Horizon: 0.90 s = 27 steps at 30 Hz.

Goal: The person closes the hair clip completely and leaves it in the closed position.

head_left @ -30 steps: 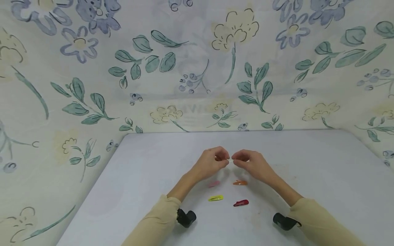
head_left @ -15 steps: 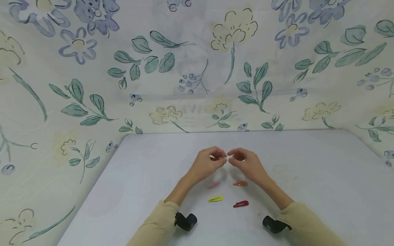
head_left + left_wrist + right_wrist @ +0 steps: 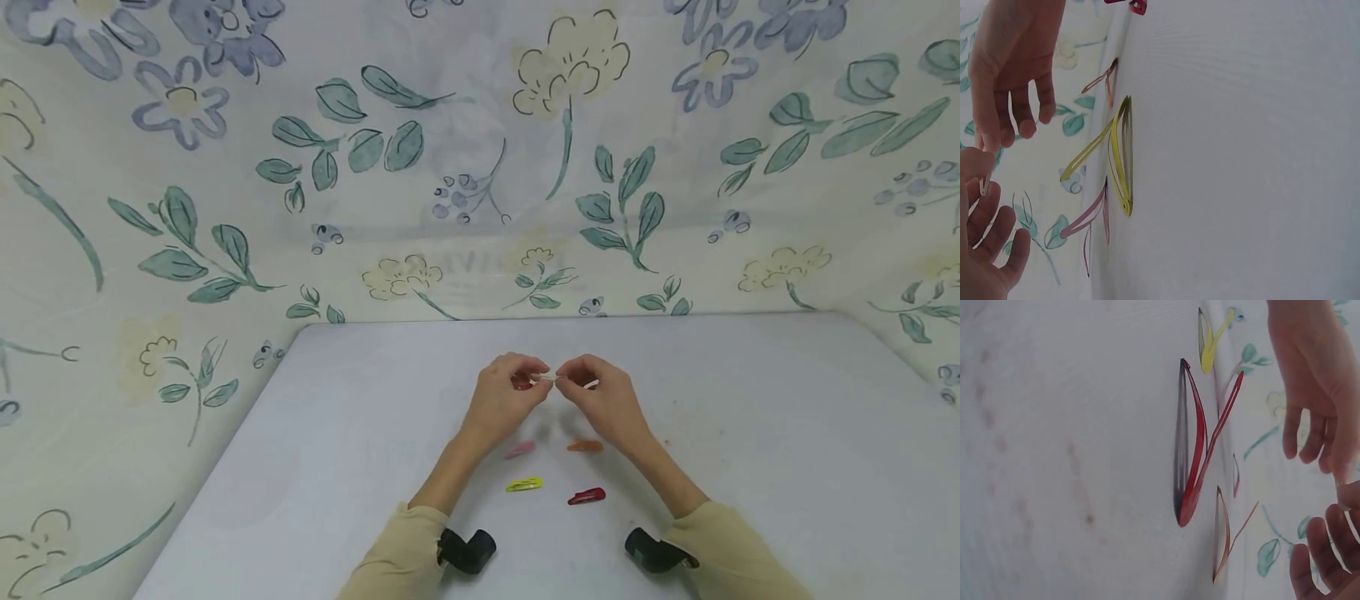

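Note:
A small white hair clip (image 3: 545, 377) is held up above the table between the fingertips of both hands. My left hand (image 3: 501, 404) pinches one end of it between thumb and forefinger. My right hand (image 3: 606, 406) pinches the other end, its fingertips close against the left ones. In the left wrist view, part of the clip (image 3: 984, 183) shows below the left thumb, and the fingers cover the rest. On the table below lie a pink hair clip (image 3: 521, 450), an orange one (image 3: 585, 447), a yellow one (image 3: 524, 484) and a red one (image 3: 587, 497), all snapped open.
The white table (image 3: 360, 450) runs back to a floral cloth (image 3: 465, 200) hanging behind and at the sides. Black wrist cameras sit on both forearms, the left camera (image 3: 468, 552) and the right camera (image 3: 651, 550), just above the table top.
Both hands have shifted slightly left and away, the right one moving further. The fingertips have come closer together, and more of the white hair clip shows. The clips on the table have stayed put.

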Available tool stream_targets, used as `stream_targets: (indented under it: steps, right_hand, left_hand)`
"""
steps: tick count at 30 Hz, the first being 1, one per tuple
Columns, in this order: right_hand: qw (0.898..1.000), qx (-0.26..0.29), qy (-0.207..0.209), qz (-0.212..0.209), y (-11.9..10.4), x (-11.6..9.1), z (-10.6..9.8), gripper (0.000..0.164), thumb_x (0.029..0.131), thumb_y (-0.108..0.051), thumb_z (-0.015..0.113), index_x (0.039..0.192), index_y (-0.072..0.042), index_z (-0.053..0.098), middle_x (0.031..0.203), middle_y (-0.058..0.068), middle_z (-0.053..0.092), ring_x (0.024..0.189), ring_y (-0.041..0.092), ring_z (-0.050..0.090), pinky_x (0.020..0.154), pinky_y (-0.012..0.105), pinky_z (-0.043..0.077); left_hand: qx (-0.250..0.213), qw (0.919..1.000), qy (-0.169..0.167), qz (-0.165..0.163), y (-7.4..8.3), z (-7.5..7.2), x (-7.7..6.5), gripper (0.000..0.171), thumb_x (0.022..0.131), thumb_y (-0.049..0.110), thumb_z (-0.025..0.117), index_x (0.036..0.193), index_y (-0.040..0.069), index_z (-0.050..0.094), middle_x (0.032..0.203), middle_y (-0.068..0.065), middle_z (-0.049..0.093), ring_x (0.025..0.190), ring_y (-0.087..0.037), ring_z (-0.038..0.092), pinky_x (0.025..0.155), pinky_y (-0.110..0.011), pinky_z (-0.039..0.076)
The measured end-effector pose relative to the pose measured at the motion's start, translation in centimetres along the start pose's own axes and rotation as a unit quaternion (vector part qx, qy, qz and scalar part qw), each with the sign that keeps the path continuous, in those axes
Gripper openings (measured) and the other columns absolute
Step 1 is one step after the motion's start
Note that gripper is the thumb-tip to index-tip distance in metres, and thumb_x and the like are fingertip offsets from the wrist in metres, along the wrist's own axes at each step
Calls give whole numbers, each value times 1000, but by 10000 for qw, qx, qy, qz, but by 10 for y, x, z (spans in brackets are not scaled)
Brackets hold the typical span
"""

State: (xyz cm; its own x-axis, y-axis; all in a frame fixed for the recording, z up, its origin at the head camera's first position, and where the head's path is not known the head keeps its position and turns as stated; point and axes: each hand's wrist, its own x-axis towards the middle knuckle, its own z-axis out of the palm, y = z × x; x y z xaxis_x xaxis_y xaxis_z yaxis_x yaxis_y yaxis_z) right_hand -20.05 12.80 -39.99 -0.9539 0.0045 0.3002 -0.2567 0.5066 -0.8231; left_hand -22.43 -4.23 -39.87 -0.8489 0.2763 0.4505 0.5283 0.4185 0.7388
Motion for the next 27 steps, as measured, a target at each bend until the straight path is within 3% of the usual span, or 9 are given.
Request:
stream_targets:
  steps: [4,10,20,27]
  right_hand:
    - [9999,112,70,87,0,0,0,13,92,-16,70,102,-7,68,94,5,68,88,20,61,81,32,52]
    - [9991,315,279,29,-4,1,-1,12,93,-14,67,102,-7,68,96,6,69,90,20,62,81,34,52]
    - [9981,173,536,-265,-15,-3,-4,13,90,-13,72,98,-6,65,93,6,67,89,19,62,78,25,53]
    - [9947,284,768,-625,-24,-5,-6,11,90,-10,71,98,-5,66,92,5,68,85,17,62,77,23,52]
  left_hand:
    - [-90,9993,363,-71,0,4,0,9,85,9,73,94,7,72,86,-4,65,85,-18,60,74,-29,56]
    - [-235,9957,894,91,3,7,-1,4,85,8,72,88,7,74,81,-2,67,87,-18,59,71,-36,59]
    - [-275,9938,1002,387,14,3,0,4,85,6,72,89,6,74,83,-3,67,85,-18,58,67,-40,58]
    - [-184,9923,1108,528,20,-3,-2,12,87,10,74,99,8,73,92,-2,69,93,-18,58,71,-29,58]
